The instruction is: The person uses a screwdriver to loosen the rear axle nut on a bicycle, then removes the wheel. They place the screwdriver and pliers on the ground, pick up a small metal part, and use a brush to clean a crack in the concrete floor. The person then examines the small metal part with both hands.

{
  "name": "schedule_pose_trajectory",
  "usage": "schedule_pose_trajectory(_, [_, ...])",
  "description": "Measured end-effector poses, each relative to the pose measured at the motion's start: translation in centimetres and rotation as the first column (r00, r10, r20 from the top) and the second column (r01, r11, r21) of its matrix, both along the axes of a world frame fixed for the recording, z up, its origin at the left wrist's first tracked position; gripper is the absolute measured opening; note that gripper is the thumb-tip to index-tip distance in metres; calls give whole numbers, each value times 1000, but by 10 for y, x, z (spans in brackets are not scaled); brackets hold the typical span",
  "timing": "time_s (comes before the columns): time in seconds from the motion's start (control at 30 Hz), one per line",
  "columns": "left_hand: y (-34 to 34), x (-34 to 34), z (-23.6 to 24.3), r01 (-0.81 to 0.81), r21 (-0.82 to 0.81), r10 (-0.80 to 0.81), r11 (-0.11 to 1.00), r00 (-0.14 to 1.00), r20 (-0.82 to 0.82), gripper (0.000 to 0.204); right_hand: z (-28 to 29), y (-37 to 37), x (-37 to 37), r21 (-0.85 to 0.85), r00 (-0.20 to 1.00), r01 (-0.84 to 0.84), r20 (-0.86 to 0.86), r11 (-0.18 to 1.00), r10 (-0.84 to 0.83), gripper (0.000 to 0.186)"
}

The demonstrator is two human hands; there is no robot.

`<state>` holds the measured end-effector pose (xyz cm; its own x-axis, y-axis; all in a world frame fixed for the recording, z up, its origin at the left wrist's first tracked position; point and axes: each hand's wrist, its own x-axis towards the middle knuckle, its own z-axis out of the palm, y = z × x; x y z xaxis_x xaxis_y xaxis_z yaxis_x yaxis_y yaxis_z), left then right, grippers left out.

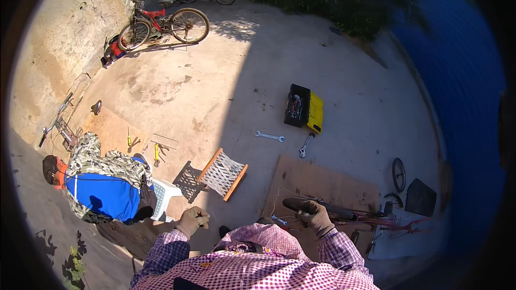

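My left hand (pixel 192 222), in a tan glove, hovers before my body with its fingers curled in; nothing shows in it. Near it stands a low stool (pixel 223 174) with wooden bars and a woven white seat. My right hand (pixel 317 219), also gloved, is closed round a dark, rounded piece that looks like a bicycle saddle (pixel 293 203). To the right of that hand, a red bicycle frame (pixel 398 222) lies low over a brown board (pixel 301 174). A small wrench (pixel 278 219) rests on the board by the right hand.
A person in blue and camouflage (pixel 107 190) bends by a white plastic stool (pixel 165 198) at left, near pliers (pixel 134 144). Ahead are a wrench (pixel 270 136), an adjustable wrench (pixel 306 145) and an open toolbox (pixel 316 111). A wheel (pixel 398 175) lies right; a red bicycle (pixel 161 23) stands behind.
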<state>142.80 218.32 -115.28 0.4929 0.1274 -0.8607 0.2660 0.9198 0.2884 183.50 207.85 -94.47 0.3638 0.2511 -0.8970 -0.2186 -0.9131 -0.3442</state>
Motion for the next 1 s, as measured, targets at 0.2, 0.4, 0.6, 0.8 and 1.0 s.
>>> schedule_pose_trajectory(0.2, [76, 165, -3, 381, 135, -399, 915, 905, 148, 17, 14, -42, 79, 118, 924, 332, 158, 936, -347, 30])
schedule_pose_trajectory(0.4, [85, 269, -45, 503, 123, -518, 855, 835, 186, 13, 28, -86, 118, 210, 793, 465, 335, 860, -510, 30])
schedule_pose_trajectory(0.6, [97, 410, -13, 712, 285, -765, 642, 567, 306, 13, 28, -203, 130, 315, 602, 447, 586, 837, -542, 29])
schedule_pose_trajectory(0.8, [91, 597, 22, 715, 529, -827, 457, 122, 549, 20, 80, -127, 95, 414, 175, 729, 657, 545, -733, 33])
schedule_pose_trajectory(1.0, [13, 734, -69, 859, 468, -704, 205, -203, 681, 17, 39, -131, 108, 330, -110, 913, 766, 240, -633, 27])
